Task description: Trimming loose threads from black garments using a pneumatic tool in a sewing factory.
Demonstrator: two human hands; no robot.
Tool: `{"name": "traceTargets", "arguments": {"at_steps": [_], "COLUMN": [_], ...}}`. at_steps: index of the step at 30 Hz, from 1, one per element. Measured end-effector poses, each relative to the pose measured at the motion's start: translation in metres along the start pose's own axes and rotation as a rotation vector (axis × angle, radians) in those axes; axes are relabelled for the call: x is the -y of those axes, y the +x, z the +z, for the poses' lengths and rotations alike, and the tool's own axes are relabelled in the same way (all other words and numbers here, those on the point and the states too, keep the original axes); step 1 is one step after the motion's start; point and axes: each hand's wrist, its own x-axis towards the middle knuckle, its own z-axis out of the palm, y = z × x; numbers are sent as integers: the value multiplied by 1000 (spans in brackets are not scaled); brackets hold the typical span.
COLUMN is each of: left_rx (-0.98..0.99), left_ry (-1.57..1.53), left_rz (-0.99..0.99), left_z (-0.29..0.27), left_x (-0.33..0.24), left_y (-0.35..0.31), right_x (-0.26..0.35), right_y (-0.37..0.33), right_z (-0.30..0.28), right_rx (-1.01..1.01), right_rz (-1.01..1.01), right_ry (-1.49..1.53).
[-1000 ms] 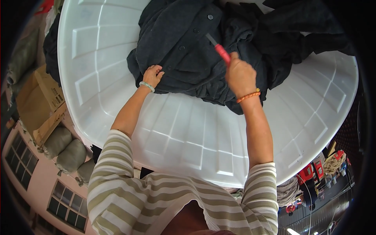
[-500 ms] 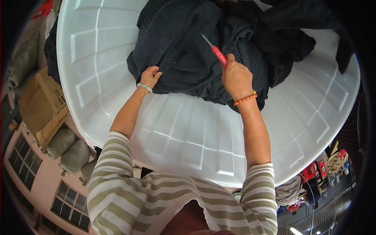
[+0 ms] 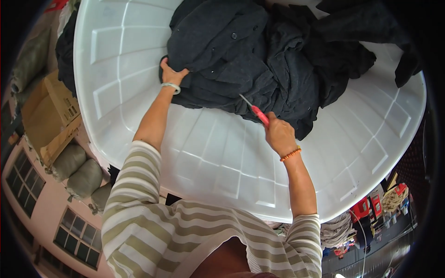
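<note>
A dark garment [image 3: 218,41] with round buttons lies rumpled in the large white tub [image 3: 199,153]. At the garment's left edge, my left hand [image 3: 172,75] is closed on the cloth, thumb on top and the other fingers partly hidden by it. My right hand [image 3: 280,135] grips a red-handled tool [image 3: 260,116] with a thin metal shaft; its exact kind is too small to tell. The shaft points up and left over the near folds of cloth. Whether its tip touches the fabric, I cannot tell.
More dark clothing [image 3: 347,51] spreads toward the tub's right side, some hanging over the rim. Outside on the left are an open cardboard box [image 3: 51,116] and several stuffed sacks [image 3: 83,178]. Piled cloth [image 3: 338,229] and red containers [image 3: 361,208] stand beyond the right.
My right hand has moved down toward me with the red-handled tool. My left hand has shifted slightly up and left, its thumb now spread over the cloth; the garment has moved, showing its buttons.
</note>
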Motion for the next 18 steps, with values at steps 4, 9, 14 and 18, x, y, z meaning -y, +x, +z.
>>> {"name": "traceTargets", "arguments": {"at_steps": [4, 9, 14, 18], "left_rx": [718, 1116, 1082, 977], "left_ry": [-153, 388, 135, 45], "left_rz": [-48, -136, -249, 54], "left_z": [7, -15, -75, -111], "left_x": [-43, -55, -121, -212], "left_y": [-81, -167, -172, -164], "right_x": [-22, -56, -68, -70], "right_y": [-24, -60, -91, -112], "right_z": [-6, 11, 27, 25], "right_rx": [-47, -243, -213, -292], "right_rz": [40, 48, 147, 141], "right_ry": [-12, -111, -123, -69]}}
